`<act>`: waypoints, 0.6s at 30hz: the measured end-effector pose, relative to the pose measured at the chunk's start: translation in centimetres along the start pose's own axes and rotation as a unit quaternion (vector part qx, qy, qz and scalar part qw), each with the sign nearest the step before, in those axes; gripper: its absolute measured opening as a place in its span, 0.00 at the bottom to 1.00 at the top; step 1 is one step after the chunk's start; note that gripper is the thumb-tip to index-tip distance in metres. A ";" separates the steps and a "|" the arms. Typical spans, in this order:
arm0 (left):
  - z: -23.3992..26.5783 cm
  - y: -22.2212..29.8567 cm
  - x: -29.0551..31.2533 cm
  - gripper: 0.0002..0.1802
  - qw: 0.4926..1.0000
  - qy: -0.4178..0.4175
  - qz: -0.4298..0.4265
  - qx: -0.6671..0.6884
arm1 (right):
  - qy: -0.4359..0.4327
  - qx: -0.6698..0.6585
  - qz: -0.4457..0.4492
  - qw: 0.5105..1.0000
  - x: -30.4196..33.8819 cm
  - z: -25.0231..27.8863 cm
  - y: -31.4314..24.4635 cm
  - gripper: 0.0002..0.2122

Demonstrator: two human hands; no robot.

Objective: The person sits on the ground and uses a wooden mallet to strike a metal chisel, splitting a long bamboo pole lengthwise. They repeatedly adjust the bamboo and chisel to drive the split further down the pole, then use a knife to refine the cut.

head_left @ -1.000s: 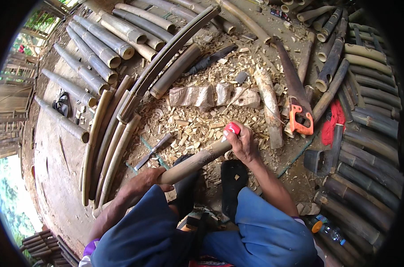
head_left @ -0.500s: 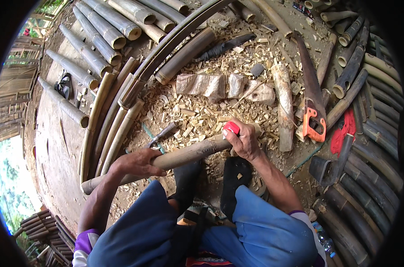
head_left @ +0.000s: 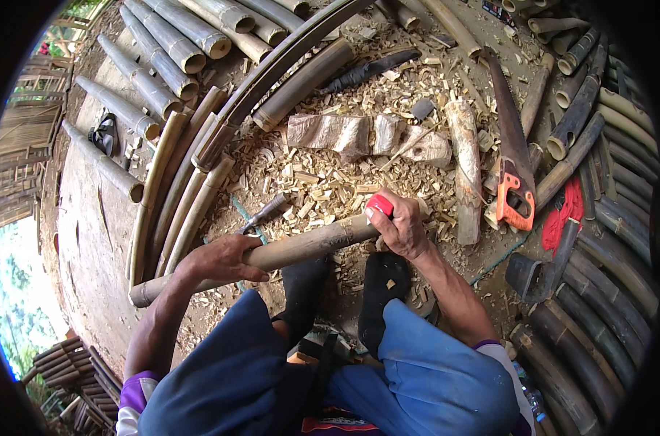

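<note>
A bamboo pole point(head_left: 312, 243) lies across in front of my knees, tilted up toward its right end. My left hand point(head_left: 224, 260) is wrapped over its left part, thumb on the near side. At the right end, my right hand point(head_left: 402, 229) is closed round a small red object point(head_left: 381, 206) that looks like a tape measure, held against the pole. The fingers hide part of both the object and the pole's end. Just beyond my left hand, a tool with a dark handle point(head_left: 273, 206) rests on the ground, its other end partly hidden.
Wood chips point(head_left: 315, 192) cover the ground around a notched wooden block point(head_left: 351, 136) and a short log point(head_left: 464, 174). A handsaw with an orange handle point(head_left: 515, 200) and a red cloth point(head_left: 562, 218) lie at right. Bamboo poles point(head_left: 119, 109) are laid out on both sides.
The pole's left end has risen slightly, along with my left hand. My right hand has shifted a little to the right, still holding the red object against the pole.
</note>
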State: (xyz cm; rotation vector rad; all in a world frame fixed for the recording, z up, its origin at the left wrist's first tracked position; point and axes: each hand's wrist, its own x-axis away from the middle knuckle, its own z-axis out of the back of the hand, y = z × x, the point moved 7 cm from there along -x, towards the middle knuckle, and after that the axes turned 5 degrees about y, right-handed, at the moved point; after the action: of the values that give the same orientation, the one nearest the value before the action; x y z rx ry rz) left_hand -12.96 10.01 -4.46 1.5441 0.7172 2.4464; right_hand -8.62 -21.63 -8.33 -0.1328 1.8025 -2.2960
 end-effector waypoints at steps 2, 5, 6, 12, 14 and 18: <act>-0.1 -0.1 0.1 0.35 1.000 0.007 -0.001 0.000 | -0.018 0.013 0.003 1.000 -0.1 -0.1 -0.6 0.14; 0.4 0.2 0.2 0.35 1.000 0.018 0.004 -0.015 | 0.022 -0.002 -0.010 1.000 0.1 0.9 -0.2 0.14; 0.4 0.2 0.2 0.35 1.000 0.018 0.010 -0.021 | 0.020 0.007 -0.012 1.000 0.2 1.0 -0.4 0.14; 0.3 0.0 0.3 0.34 0.999 0.023 0.021 -0.019 | 0.022 0.038 0.022 0.999 0.0 0.6 -1.2 0.13; 0.3 0.1 0.3 0.34 0.999 0.027 0.018 -0.020 | 0.014 0.030 0.009 0.999 -0.1 0.8 -1.4 0.13; 0.8 0.5 0.3 0.35 0.999 0.033 0.025 -0.022 | 0.043 0.015 -0.025 0.999 0.1 2.3 0.0 0.13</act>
State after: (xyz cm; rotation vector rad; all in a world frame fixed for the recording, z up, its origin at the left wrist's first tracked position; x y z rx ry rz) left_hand -12.35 9.94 -3.66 1.4902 0.6374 2.5423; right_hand -8.23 -23.85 -7.78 -0.0773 1.8238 -2.3968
